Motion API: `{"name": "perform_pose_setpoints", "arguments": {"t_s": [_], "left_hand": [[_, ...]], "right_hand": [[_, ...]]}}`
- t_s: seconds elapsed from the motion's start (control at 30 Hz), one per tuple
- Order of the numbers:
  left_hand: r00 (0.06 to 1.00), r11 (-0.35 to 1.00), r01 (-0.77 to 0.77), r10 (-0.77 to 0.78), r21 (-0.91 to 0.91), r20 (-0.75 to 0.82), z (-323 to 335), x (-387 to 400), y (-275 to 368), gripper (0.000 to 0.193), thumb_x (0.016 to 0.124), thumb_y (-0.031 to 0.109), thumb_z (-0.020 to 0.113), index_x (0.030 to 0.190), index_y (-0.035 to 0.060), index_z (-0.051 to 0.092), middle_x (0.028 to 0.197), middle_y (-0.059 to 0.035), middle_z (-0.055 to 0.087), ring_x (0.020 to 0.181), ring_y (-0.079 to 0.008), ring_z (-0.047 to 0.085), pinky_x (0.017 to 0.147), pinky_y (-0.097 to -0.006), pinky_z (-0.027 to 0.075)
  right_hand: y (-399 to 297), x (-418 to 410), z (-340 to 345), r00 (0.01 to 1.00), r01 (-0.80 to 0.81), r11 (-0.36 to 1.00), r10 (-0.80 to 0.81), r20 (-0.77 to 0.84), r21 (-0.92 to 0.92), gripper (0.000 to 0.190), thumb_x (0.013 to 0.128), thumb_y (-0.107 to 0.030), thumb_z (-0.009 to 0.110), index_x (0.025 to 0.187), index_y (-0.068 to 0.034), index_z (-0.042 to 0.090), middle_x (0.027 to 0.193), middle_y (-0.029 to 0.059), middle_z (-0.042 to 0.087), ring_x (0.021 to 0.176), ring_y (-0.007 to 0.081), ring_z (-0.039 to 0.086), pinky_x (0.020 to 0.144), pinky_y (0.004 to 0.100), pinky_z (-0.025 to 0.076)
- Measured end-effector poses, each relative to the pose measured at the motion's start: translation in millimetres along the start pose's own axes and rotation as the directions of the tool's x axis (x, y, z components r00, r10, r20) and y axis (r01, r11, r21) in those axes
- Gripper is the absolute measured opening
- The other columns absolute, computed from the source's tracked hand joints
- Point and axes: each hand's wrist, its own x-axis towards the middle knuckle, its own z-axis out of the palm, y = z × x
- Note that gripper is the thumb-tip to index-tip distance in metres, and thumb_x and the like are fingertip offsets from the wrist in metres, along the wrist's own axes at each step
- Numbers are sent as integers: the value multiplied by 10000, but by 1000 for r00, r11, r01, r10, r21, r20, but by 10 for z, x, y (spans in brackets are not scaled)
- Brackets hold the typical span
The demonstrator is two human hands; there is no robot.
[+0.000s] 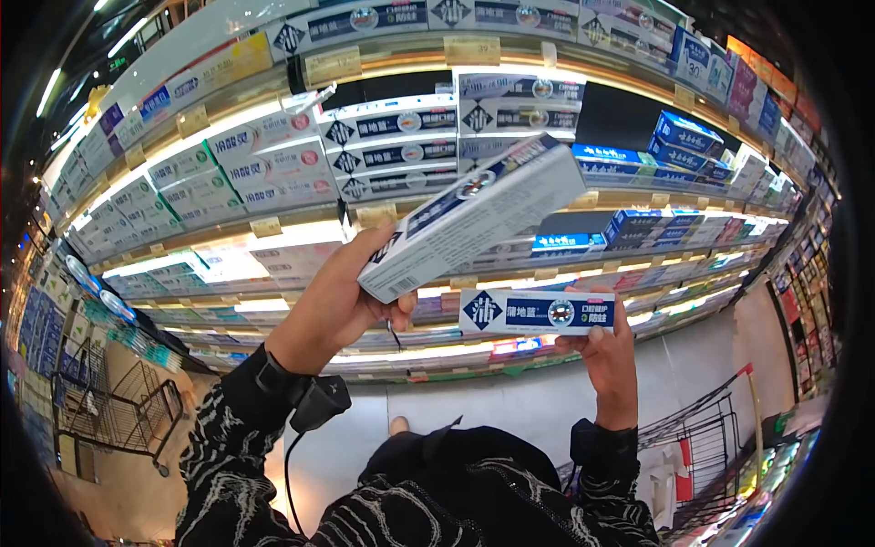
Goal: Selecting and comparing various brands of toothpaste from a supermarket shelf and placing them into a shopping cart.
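My left hand (342, 294) grips the lower end of a white and dark blue toothpaste carton (478, 212), which slants up to the right with a printed side and a barcode showing. To its lower right, my right hand (608, 349) holds a second toothpaste carton (539, 312) level by its right end, its front bearing a blue diamond and writing. The two cartons are apart. Behind them, similar cartons (389, 161) lie stacked on a lit shelf.
Curved by the lens, shelves (266, 227) of boxed toothpaste span the view, with blue cartons (687, 140) at the right. A wire shopping cart (116, 403) stands at the lower left, another cart (711, 437) at the lower right. Grey floor tiles (472, 403) show below the shelves.
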Motion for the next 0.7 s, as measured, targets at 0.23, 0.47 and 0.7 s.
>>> {"name": "perform_pose_setpoints", "arguments": {"t_s": [0.23,0.47,0.7], "left_hand": [[979,981,185,-179,54,-96,-13,116,-279,491,1069,426,450,1106,-38,605,743,-122,640,544,-188,613,482,-338,508],[967,967,256,-256,17,-3,-237,171,-564,486,1062,420,452,1040,-39,610,732,-101,603,497,-153,544,454,-308,469],[946,944,324,-322,-54,43,-314,140,-675,505,1053,436,452,1103,-43,601,717,-84,592,475,-131,555,403,-293,470]], "right_hand": [[122,-100,-175,999,-9,998,11,32,-63,742,852,-266,768,1437,-23,381,1406,227,564,884,302,741,739,403,641],[161,-207,-133,998,-58,995,60,33,-77,716,867,-240,740,1437,-5,375,1340,254,603,895,312,745,742,419,642],[178,-241,-35,995,-85,992,89,40,-97,714,863,-241,730,1437,8,386,1229,235,660,877,301,752,716,406,645]]}}
